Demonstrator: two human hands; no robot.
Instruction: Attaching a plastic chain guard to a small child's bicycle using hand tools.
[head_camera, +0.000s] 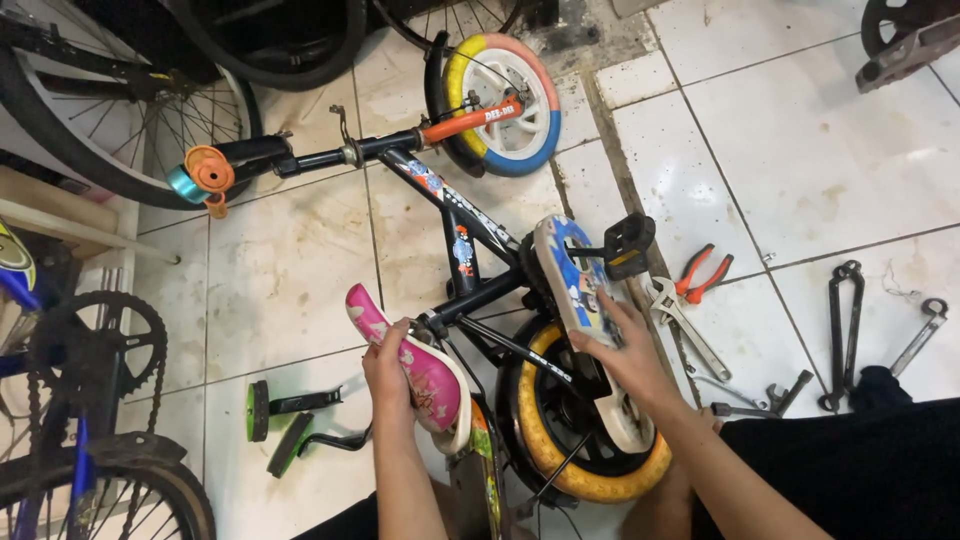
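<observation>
Bike: a small children's bicycle with a black frame (470, 240) lies on its side on the stained white tiled floor (800, 140), its front wheel toward the far edge of the floor and its rear wheel nearest the person.
Left hand: the left hand (388, 372) is closed around the pink cartoon-printed plastic saddle (415, 365), thumb on top, fingers wrapped beneath.
Saddle axis: its long axis runs slantwise, the nose pointing up and left, the broad tail down and right toward the rear wheel.
Right hand: the right hand (615, 350) lies flat, fingers spread narrow, on the white picture-printed chain guard (580, 300); it presses rather than grips.
Guard axis: long and slim, running from the black pedal (628, 243) down over the yellow-tyred rear wheel (570, 440).
Key relation: saddle and guard sit either side of the black seat post and stays, the saddle left of them, the guard right; each hand is already on the nearer part, neither crossing.
Nearby tools: a silver adjustable spanner (685, 325) and red-handled pliers (700, 273) lie just right of the guard; the right hand is the nearer to them.
Left of saddle: two green-rimmed stabiliser wheels (275, 420) lie on the floor, apart from the left hand.
</observation>
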